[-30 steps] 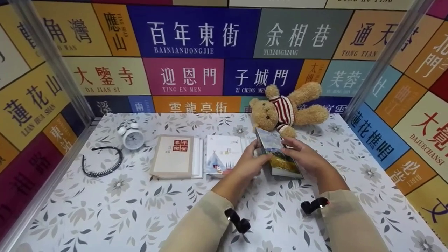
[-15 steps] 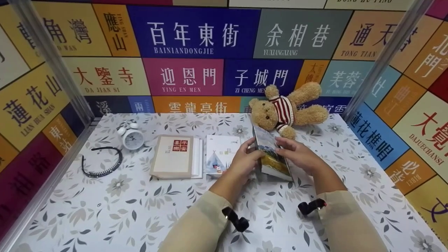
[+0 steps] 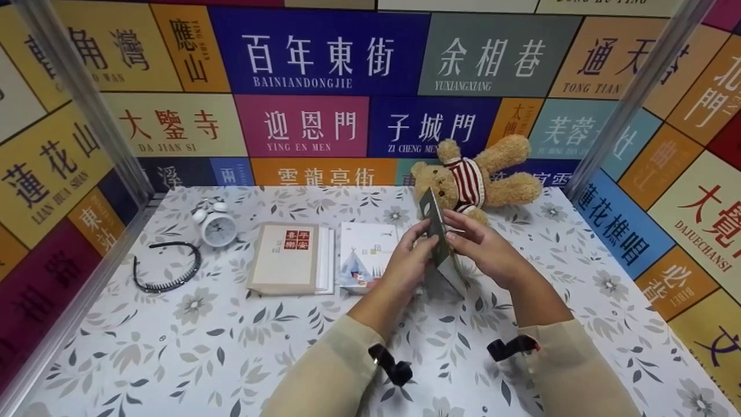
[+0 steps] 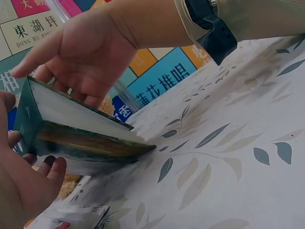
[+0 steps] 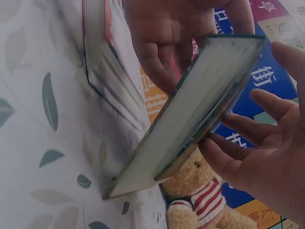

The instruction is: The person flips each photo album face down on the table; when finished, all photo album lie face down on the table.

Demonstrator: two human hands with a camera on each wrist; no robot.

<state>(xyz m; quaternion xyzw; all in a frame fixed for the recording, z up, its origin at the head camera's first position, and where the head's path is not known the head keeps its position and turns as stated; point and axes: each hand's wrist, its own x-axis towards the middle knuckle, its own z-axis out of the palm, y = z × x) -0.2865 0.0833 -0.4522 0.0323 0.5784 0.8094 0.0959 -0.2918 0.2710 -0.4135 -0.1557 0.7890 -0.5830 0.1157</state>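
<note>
A book (image 3: 440, 237) with a dark green spine stands tilted on edge between both hands, its lower end close over the table. My left hand (image 3: 412, 255) holds it at the spine side, fingers and thumb against the green cover. Against the opposite cover are the fingers of my right hand (image 3: 486, 249). In the left wrist view the book (image 4: 28, 117) shows its spine toward my left hand (image 4: 24, 186), and one cover stands away from the pages. White page edges of the book (image 5: 176, 114) face the right wrist camera, with my right hand (image 5: 267, 148) beside them.
A teddy bear (image 3: 472, 182) in a striped shirt lies behind the book. Left of the hands are a white illustrated book (image 3: 365, 255) and a beige book (image 3: 286, 258). Farther left sit a white alarm clock (image 3: 217, 226) and a black headband (image 3: 197, 266). Printed panels enclose the table.
The book has turned from its picture cover facing up to standing more on edge, its green spine side now toward the head camera. Both hands have shifted slightly left with it.
</note>
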